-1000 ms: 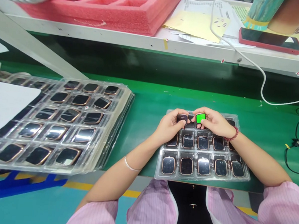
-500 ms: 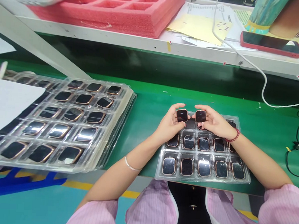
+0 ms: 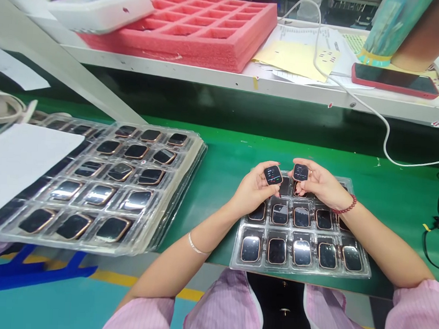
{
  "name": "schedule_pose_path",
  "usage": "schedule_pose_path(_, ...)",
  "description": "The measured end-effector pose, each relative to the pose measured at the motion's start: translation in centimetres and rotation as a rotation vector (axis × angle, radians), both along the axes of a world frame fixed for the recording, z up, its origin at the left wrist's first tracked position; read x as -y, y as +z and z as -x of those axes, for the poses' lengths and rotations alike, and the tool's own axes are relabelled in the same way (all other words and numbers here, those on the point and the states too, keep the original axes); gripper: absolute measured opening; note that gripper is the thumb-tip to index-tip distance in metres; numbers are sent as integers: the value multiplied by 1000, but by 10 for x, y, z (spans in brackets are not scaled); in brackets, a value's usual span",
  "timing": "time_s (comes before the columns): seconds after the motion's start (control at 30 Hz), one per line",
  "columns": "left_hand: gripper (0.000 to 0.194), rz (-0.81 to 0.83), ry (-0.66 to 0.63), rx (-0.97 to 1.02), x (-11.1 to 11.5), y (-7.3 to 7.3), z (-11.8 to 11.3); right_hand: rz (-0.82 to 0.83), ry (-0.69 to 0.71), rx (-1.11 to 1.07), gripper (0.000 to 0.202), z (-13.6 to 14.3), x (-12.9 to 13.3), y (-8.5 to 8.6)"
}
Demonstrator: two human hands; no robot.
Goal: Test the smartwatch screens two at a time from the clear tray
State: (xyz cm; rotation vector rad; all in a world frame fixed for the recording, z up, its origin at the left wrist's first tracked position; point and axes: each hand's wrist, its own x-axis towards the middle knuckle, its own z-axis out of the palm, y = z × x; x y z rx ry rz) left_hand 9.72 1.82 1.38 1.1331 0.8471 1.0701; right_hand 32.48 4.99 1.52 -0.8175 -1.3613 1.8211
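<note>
My left hand grips a square watch case with a gold rim, its dark screen lit with small text. In my right hand is a similar watch case, also showing small lit marks. The two cases are apart, tilted toward me. Both hands are above the back part of a clear plastic tray, whose pockets hold several dark-screened watch cases. My hands and forearms hide some of the back and right pockets.
Stacked clear trays of watch cases lie at left, partly under a white sheet. On the shelf are red foam, a white device, papers and a phone. A white cable hangs at right.
The screens in both hands now show more lit text. The left watch case has turned and moved slightly away from the right one. The whole view has shifted, with more of the shelf showing.
</note>
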Motion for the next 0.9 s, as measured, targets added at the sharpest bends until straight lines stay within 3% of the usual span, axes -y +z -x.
schedule_pose_path(0.1,57,20,23,25,-1,0,2,139,41,-37,55,-3,-3,3)
schedule_pose_path(0.2,50,112,-37,149,-5,0,6,297,106,-123,39,-6,-8,5)
schedule_pose_path(0.4,40,398,-71,431,-18,4,15,488,185,-234,56,-10,-16,6)
schedule_pose_path(0.5,44,456,-105,464,-20,3,17,455,235,-256,47,-11,-16,6)
schedule_pose_path(0.6,48,362,-116,389,-17,1,14,388,233,-258,34,-10,-12,5)
schedule_pose_path(0.73,68,200,-101,164,-6,-2,6,242,120,-131,56,-5,-6,4)
schedule_pose_path(0.9,59,8,-52,-15,0,-8,0,-80,46,69,50,5,1,0)
